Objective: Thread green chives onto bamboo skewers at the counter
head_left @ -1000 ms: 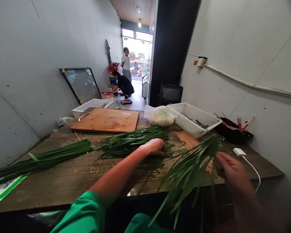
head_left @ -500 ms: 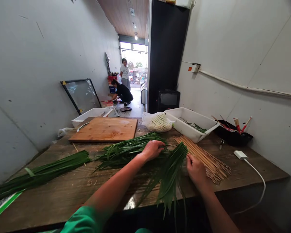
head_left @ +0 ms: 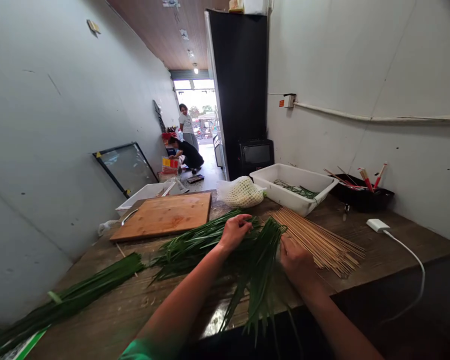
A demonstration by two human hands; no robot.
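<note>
On the wooden table [head_left: 135, 300] lie long green chive leaves. My left hand [head_left: 235, 231] rests curled on the middle pile of chives [head_left: 189, 245]. My right hand [head_left: 295, 260] is closed on a bunch of chives [head_left: 260, 272] whose tips hang over the table's front edge. A fan of bamboo skewers [head_left: 318, 240] lies just right of my right hand. Another bundle of chives [head_left: 82, 295] lies at the left.
A wooden cutting board [head_left: 165, 215] sits behind the chives, with a white net bag [head_left: 240, 192], a white tub [head_left: 294, 187] and a black tray of chopsticks [head_left: 362, 195] at the back right. A white charger [head_left: 377, 225] with cable lies right. Two people are down the corridor.
My right hand brought the chive bunch from the air at the right down onto the table beside my left hand. The view tilted and shifted slightly.
</note>
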